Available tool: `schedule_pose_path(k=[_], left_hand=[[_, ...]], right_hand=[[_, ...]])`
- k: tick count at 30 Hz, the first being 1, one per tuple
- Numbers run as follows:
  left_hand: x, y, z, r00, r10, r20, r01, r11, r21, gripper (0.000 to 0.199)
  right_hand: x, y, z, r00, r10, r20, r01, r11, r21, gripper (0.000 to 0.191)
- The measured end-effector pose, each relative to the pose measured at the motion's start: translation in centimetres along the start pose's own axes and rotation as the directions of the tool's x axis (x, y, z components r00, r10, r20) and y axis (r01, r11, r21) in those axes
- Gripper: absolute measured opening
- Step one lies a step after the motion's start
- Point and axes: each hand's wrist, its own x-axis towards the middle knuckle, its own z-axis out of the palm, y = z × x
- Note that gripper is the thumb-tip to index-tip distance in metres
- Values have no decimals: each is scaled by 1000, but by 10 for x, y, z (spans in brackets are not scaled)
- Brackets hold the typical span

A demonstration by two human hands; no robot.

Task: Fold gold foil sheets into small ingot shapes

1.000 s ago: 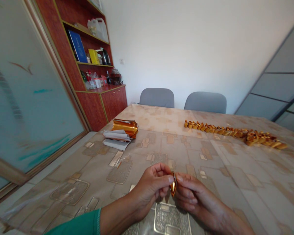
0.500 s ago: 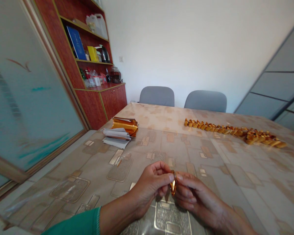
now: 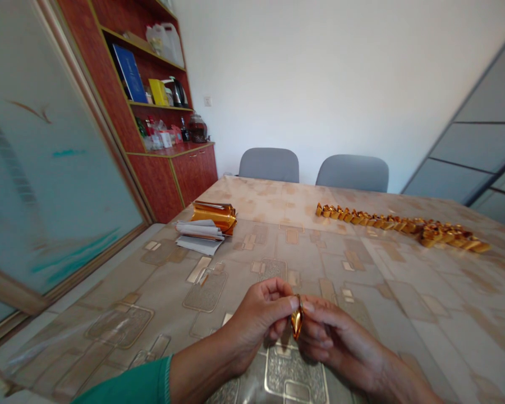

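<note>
A small folded piece of shiny gold paper (image 3: 297, 324) is held between my two hands, low over the near part of the table. My left hand (image 3: 263, 314) pinches its upper left edge between thumb and fingers. From the other side, my right hand (image 3: 332, 328) grips it by the thumb and forefinger, with the other fingers curled beneath. The pointed lower end of the paper hangs free between the hands. Its far side is hidden by my fingers.
Stacked gold paper sheets (image 3: 214, 216) and grey-white sheets (image 3: 200, 235) lie at the left of the patterned table (image 3: 244, 269). A long row of folded gold paper pieces (image 3: 382, 221) stretches across the right. Two grey chairs (image 3: 269, 164) stand behind, with a red shelf cabinet (image 3: 172, 168) at left.
The gold paper has turned slightly and shows a somewhat wider shiny face between my fingers. Both hands stay almost in the same place.
</note>
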Motion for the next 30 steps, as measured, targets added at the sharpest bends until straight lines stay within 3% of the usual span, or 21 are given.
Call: schedule_pose_path(k=[6, 11, 15, 22, 26, 30], left_hand=[[-4, 10, 1, 998, -33, 50, 36, 998, -46, 42], [-3, 5, 4, 1000, -12, -22, 13, 999, 51, 34], [-2, 5, 2, 999, -38, -7, 39, 997, 66, 32], [-4, 16, -8, 986, -126, 105, 140, 981, -131, 38], [-5, 17, -7, 977, -171, 127, 189, 971, -146, 40], [-6, 15, -1, 993, -106, 50, 108, 993, -38, 41]], right_hand=[[-2, 0, 2, 998, -22, -58, 28, 995, 97, 27], [2, 1, 2, 998, -27, -48, 30, 998, 54, 26], [1, 1, 3, 997, -13, -76, 18, 998, 56, 25], [0, -3, 1, 983, -18, -181, 49, 985, 165, 24], [2, -6, -1, 977, -21, -213, 56, 986, 160, 24], [0, -4, 1, 972, -33, -233, 64, 990, 126, 22]])
